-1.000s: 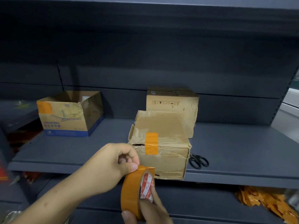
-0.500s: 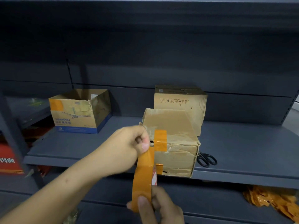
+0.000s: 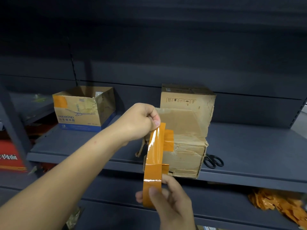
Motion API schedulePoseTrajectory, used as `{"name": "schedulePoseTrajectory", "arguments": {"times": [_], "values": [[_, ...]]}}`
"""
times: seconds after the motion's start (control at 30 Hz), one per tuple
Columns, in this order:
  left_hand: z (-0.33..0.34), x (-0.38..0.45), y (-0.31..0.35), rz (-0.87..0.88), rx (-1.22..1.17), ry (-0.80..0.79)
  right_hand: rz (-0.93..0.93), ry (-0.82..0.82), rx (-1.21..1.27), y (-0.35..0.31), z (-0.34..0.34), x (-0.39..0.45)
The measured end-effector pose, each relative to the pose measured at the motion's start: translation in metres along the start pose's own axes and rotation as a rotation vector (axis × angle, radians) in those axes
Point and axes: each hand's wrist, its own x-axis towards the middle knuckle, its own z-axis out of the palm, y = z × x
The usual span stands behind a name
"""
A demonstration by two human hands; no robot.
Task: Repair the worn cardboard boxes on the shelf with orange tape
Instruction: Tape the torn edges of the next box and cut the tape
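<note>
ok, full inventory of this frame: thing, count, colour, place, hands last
worn box: 1, brown with orange patches, shelf front centre
open box: 1, brown and blue, orange patch on its corner, shelf left
closed box: 1, brown, behind the worn box
scissors: 1, black, right of the worn box
tape roll: 1, orange, strip pulled up from it
tape scraps: pile, orange, lower shelf right
shelf: 1, dark grey
red pack: 1, lower left
left hand: pinches the strip end
right hand: holds the tape roll
</note>
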Motion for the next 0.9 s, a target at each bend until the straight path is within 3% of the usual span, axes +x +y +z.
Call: {"name": "schedulePoseTrajectory", "arguments": {"times": [0.17, 0.9], "values": [[-0.001, 0.009, -0.006, -0.034, -0.022, -0.023, -0.050, 0.019, -0.076, 0.008, -0.004, -0.001], [0.012, 0.043, -0.031, -0.134, -0.045, -0.015, 0.050, 0.090, 0.002, -0.015, 0.002, 0.022]]}}
